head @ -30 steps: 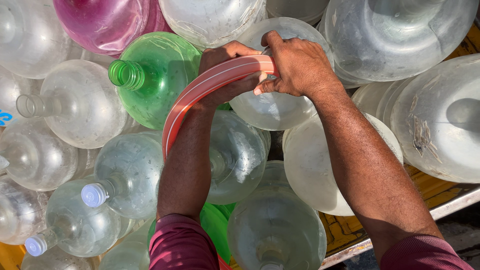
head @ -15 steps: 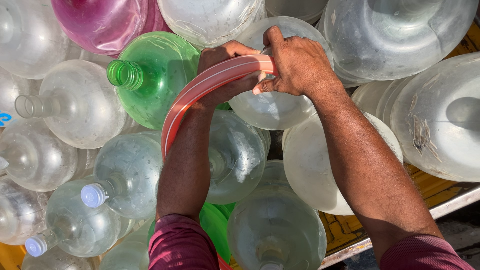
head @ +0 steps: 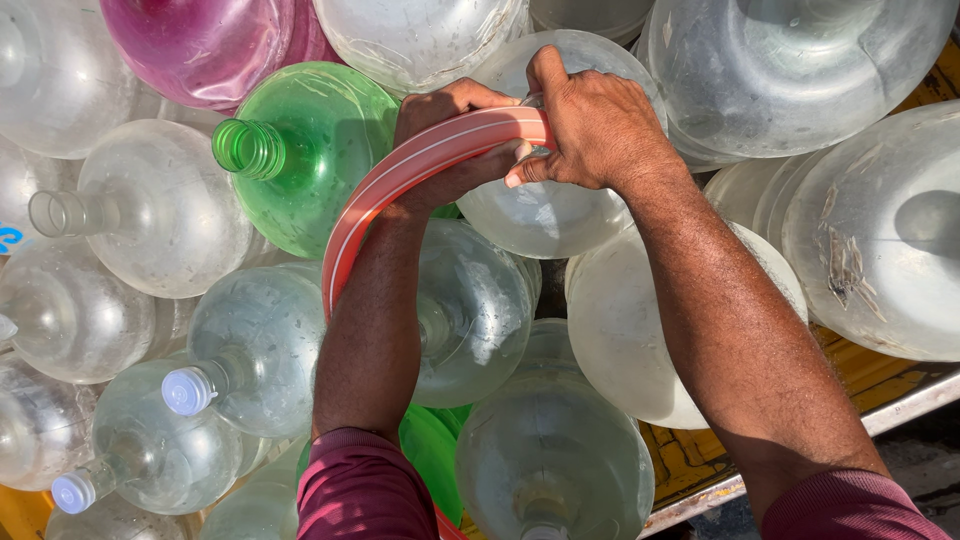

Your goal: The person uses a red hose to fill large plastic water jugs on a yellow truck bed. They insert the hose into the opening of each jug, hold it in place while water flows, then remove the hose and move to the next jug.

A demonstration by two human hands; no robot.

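Obs, head view: you're gripping a red-orange hose w/ both hands over a pile of big plastic jugs. Left hand is wrapping under the hose, fingers curled shut on it, taking the weight from below. Right hand is closing over the hose end from above, thumb up, fingers folded round it — looks like it's pressing the end down toward a clear jug right beneath; can't tell if the end is sitting in a neck, the hand is hiding it. Hose is arcing from your hands down along the left forearm and dropping out of sight near your sleeve.

Surroundings: green jug just left of the hands, neck open, pointing left. Pink jug lying above it. Clear jugs packed touching all round, two w/ pale blue caps at lower left. Yellow truck bed edge showing lower right under the pile.
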